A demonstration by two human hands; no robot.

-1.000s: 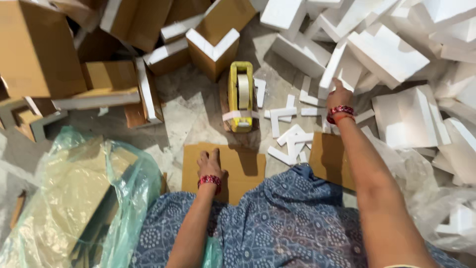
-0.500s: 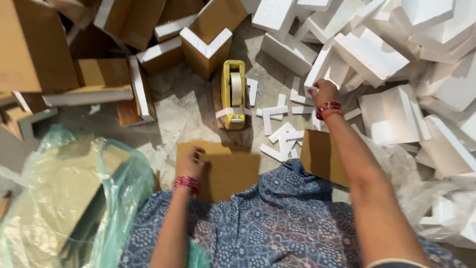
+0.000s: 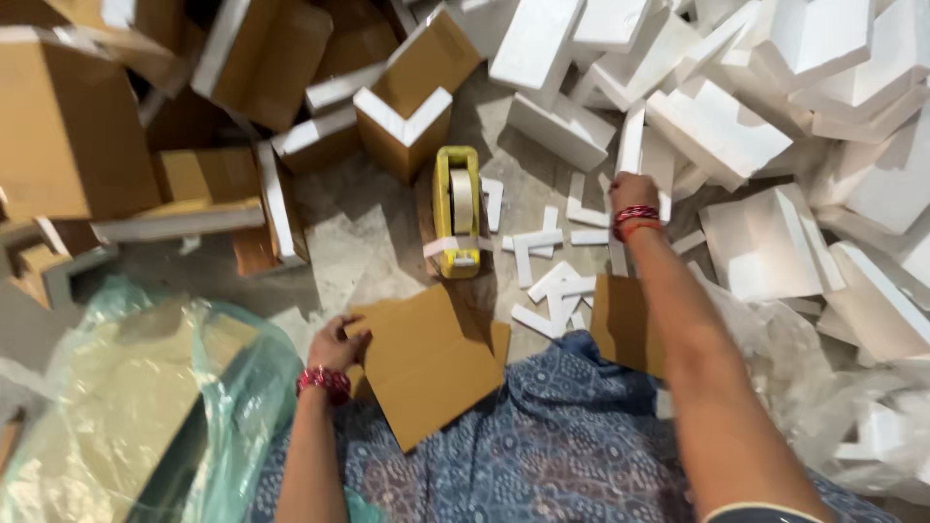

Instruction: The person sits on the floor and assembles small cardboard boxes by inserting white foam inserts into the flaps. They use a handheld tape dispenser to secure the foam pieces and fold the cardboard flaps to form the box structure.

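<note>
Left hand (image 3: 336, 344) grips the left edge of a flat brown cardboard sheet (image 3: 426, 363), fingers closed on it; the sheet lies tilted over the lap, on blue patterned fabric (image 3: 562, 436). Right hand (image 3: 632, 189) is extended into the white foam pieces (image 3: 712, 131) on the floor, fingers curled around a narrow foam strip (image 3: 632, 145). A yellow tape dispenser (image 3: 456, 208) stands on the floor between both hands. A second cardboard piece (image 3: 625, 324) lies beneath the right forearm. A green plastic bag (image 3: 126, 407) lies at the left.

Brown cardboard boxes (image 3: 68, 126) edged with white foam pile up ahead on your left. A flat brown cardboard sheet (image 3: 431, 363) lies over your lap, and your left hand (image 3: 334, 341) grips its edge.
</note>
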